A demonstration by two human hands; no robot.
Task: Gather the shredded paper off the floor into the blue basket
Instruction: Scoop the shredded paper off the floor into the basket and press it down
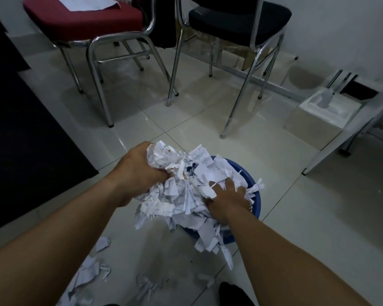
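Observation:
A heap of white shredded paper [181, 195] overflows the blue basket [255, 199], whose rim shows only at the right and far side. My left hand [139, 166] grips a crumpled bunch of shreds at the heap's upper left. My right hand [228, 199] lies on the heap's right side with fingers spread flat, pressing down. More loose shreds [91, 270] lie on the tiled floor near my left forearm and in front of the basket [208, 241].
A red chair [84, 18] and a black chair [239, 18] with chrome legs stand on the floor beyond the basket. A dark mat [27, 140] lies at the left. A white box [327, 113] and a white table leg [349, 138] are at the right.

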